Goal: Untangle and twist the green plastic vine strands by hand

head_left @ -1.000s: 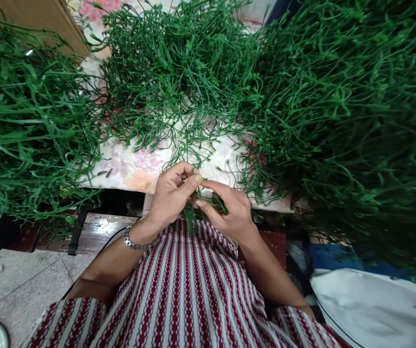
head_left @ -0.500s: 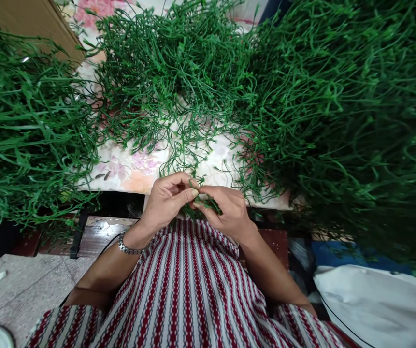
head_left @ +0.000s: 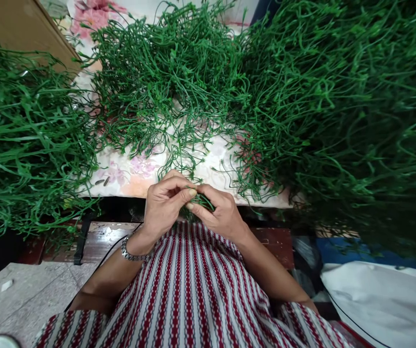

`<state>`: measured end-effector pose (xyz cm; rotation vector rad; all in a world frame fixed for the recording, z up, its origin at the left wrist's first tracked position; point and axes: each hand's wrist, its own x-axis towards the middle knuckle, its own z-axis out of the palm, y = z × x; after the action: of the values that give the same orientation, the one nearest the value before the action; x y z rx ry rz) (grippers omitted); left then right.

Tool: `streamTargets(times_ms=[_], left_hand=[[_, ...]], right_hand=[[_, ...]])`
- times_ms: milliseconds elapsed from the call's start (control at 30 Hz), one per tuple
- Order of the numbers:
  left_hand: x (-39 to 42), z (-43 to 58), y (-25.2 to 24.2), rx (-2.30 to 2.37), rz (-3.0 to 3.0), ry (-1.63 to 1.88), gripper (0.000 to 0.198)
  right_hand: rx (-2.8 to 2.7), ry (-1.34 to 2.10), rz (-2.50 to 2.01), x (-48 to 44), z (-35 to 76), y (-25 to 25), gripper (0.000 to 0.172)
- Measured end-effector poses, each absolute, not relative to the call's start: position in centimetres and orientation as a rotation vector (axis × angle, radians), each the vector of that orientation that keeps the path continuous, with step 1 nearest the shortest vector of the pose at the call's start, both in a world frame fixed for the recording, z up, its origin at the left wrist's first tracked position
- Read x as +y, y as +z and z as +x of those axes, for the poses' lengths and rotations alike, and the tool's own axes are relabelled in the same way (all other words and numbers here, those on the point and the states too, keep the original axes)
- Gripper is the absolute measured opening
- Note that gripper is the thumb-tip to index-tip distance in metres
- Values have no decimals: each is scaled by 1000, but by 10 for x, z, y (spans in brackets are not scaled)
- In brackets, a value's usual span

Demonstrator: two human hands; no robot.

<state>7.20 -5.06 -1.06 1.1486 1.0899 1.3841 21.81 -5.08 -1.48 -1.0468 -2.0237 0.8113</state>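
Note:
My left hand [head_left: 166, 200] and my right hand [head_left: 217, 208] meet in front of my body at the table's near edge. Each pinches a thin green plastic stem [head_left: 205, 199] between thumb and forefinger, and the fingertips nearly touch. A few strands curve below the fingers of my right hand; exactly where they join is hidden. Just beyond my hands, loose green stems [head_left: 182, 157] with small forked tips trail over the flowered tablecloth [head_left: 142, 166]. A metal watch [head_left: 131, 249] is on my left wrist.
Large heaps of green stems stand at the left [head_left: 30, 140], the far middle [head_left: 167, 67] and the right [head_left: 338, 106]. A cardboard box [head_left: 30, 29] is at the back left. A white bag [head_left: 381, 295] lies low on the right, and a wooden bench [head_left: 108, 237] shows below the table.
Both hands have shifted slightly left and stay pinched together. The view has tilted a little. Stems curving inside my right hand show more plainly now.

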Motion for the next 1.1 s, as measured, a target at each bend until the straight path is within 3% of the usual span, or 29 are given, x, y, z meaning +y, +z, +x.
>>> streamTargets(times_ms=[133, 467, 600, 733, 1100], left_hand=[[-53, 71, -7, 1038, 1101, 1384, 4], [-48, 71, 5, 787, 724, 1187, 6], [-49, 77, 5, 899, 825, 1211, 7], [-49, 80, 3, 935, 813, 1237, 10], [-48, 72, 6, 665, 516, 1023, 15]], right_hand=[[-1985, 878, -1070, -52, 220, -13, 8], [-1882, 1264, -899, -47, 224, -12, 19], [-1929, 1271, -1002, -48, 223, -13, 23], [-1963, 1122, -1101, -51, 223, -14, 13], [-1880, 1434, -607, -39, 229, -11, 25]])
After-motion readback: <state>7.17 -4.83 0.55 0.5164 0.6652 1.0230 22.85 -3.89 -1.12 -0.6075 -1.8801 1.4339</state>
